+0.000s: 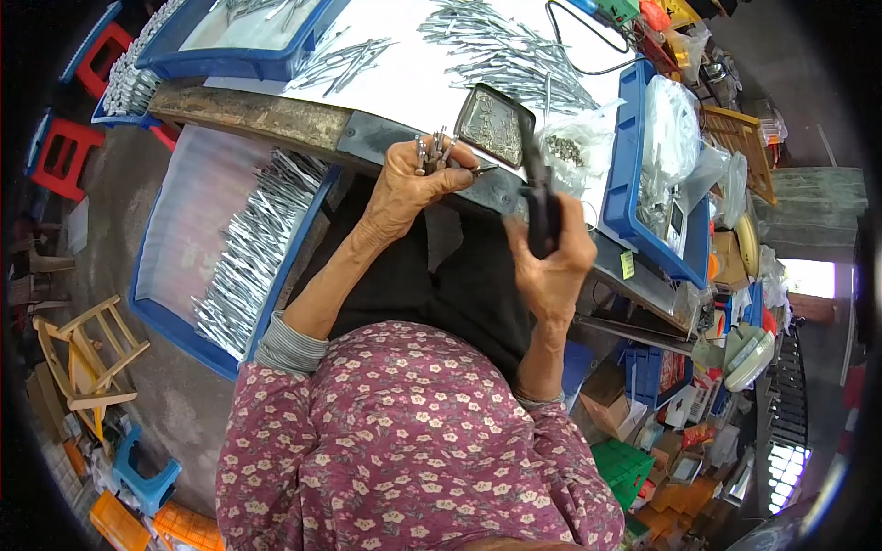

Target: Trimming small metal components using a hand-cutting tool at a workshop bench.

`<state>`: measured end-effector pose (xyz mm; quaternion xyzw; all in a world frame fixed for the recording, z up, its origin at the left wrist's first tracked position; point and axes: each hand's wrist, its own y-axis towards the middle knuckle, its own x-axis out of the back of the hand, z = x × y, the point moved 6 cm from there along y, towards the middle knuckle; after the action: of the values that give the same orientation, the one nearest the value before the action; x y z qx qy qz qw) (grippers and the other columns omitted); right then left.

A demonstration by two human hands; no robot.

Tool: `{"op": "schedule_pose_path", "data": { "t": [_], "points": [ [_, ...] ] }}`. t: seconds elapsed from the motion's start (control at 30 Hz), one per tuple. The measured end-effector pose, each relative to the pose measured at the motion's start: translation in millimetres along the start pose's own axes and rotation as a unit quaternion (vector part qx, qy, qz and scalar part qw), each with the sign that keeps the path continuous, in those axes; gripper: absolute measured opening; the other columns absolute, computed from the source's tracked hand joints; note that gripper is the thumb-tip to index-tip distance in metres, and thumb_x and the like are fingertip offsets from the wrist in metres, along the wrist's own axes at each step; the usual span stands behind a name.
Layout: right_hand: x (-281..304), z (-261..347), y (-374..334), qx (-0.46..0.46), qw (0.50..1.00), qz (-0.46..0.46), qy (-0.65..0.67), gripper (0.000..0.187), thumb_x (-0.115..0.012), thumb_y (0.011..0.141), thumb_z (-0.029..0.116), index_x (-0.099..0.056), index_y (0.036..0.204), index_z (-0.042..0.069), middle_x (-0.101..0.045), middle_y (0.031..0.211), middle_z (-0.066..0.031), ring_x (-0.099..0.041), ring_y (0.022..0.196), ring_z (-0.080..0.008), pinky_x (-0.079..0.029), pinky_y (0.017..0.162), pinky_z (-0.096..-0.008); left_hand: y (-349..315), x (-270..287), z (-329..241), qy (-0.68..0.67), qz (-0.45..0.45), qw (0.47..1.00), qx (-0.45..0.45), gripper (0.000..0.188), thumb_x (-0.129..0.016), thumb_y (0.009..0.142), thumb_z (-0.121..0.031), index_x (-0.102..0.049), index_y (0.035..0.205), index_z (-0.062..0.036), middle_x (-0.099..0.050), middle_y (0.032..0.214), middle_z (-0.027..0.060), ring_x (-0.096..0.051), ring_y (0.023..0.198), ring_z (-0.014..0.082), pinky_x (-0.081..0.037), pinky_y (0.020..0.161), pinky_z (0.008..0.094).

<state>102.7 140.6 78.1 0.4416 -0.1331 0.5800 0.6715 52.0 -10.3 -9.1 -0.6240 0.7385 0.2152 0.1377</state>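
Observation:
At the bench's front edge my left hand (411, 188) is closed round several short silver metal rods (434, 151), whose ends stick up past the fingers. A thin dark tip (484, 169) shows beside its fingertips. To the right, my right hand (556, 262) grips a long black hand tool (542, 202), blurred by motion, so its exact kind is unclear. Its upper end passes in front of a small dark-rimmed tray (467, 115) that holds many tiny metal pieces. Beyond lies a large heap of slender silver metal rods (514, 55) on the white bench top.
A blue crate (622, 197) with plastic bags stands on the right of the bench (266, 118). Next to the tray sits a bag of small metal parts (565, 150). On the left, a big blue bin (147, 303) holds many rods. Stools and boxes surround me.

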Motion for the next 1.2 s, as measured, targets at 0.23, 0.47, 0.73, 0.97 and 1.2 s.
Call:
{"op": "schedule_pose_path", "data": {
  "t": [0.23, 0.47, 0.73, 0.97, 1.2],
  "points": [
    [-17.3, -4.5, 2.2, 0.057, 0.995, 0.035, -0.079, 0.033, -0.066, 0.064, 0.005, -0.051, 0.093, 0.001, -0.047, 0.069, -0.0118, -0.047, 0.052, -0.0259, -0.039, 0.048, -0.0344, 2.2, -1.4, -3.7, 0.0, 0.005, 1.0, -0.009, 0.01, -0.066, 0.076, -0.007, -0.063, 0.085, -0.0044, -0.055, 0.064, -0.0046, -0.038, 0.048, -0.0006, -0.025, 0.041, 0.0142],
    [-5.7, -4.5, -18.0, 0.045, 0.998, -0.036, -0.018, 0.038, -0.071, 0.062, 0.007, -0.05, 0.094, 0.001, -0.048, 0.075, -0.011, -0.049, 0.057, -0.0235, -0.04, 0.051, -0.0308, -6.1, -2.6, -18.2, 0.031, -0.04, 0.999, -0.004, 0.008, -0.064, 0.078, -0.008, -0.063, 0.083, -0.0016, -0.058, 0.069, -0.0011, -0.041, 0.05, 0.0007, -0.031, 0.043, 0.0159],
    [-19.5, -12.0, -40.4, 0.076, 0.997, -0.01, -0.016, 0.044, -0.072, 0.062, 0.007, -0.049, 0.099, 0.0, -0.048, 0.078, -0.014, -0.051, 0.064, -0.0279, -0.042, 0.056, -0.0345, -17.0, 0.0, -8.6, -0.247, -0.031, 0.963, 0.106, 0.017, -0.055, 0.085, -0.008, -0.057, 0.098, 0.0022, -0.059, 0.077, 0.0083, -0.041, 0.049, 0.0035, -0.029, 0.037, 0.0154],
    [-21.1, -12.2, -45.4, 0.111, 0.992, -0.012, -0.055, 0.047, -0.072, 0.061, 0.007, -0.049, 0.101, -0.002, -0.049, 0.08, -0.0147, -0.051, 0.069, -0.0303, -0.043, 0.059, -0.0365, -22.7, -1.9, -4.7, -0.276, -0.033, 0.949, 0.146, 0.02, -0.051, 0.086, -0.006, -0.055, 0.101, 0.0066, -0.054, 0.071, 0.0043, -0.037, 0.048, 0.0032, -0.026, 0.036, 0.0158],
    [-27.3, -22.2, -49.5, 0.096, 0.994, 0.013, -0.059, 0.045, -0.071, 0.062, 0.008, -0.049, 0.1, -0.002, -0.05, 0.081, -0.0161, -0.052, 0.071, -0.0332, -0.043, 0.06, -0.0375, -23.9, -5.6, 1.2, -0.303, -0.031, 0.94, 0.157, 0.018, -0.051, 0.087, -0.006, -0.056, 0.098, 0.0069, -0.049, 0.065, 0.0027, -0.035, 0.047, 0.0033, -0.025, 0.036, 0.0156]
  ]
}}
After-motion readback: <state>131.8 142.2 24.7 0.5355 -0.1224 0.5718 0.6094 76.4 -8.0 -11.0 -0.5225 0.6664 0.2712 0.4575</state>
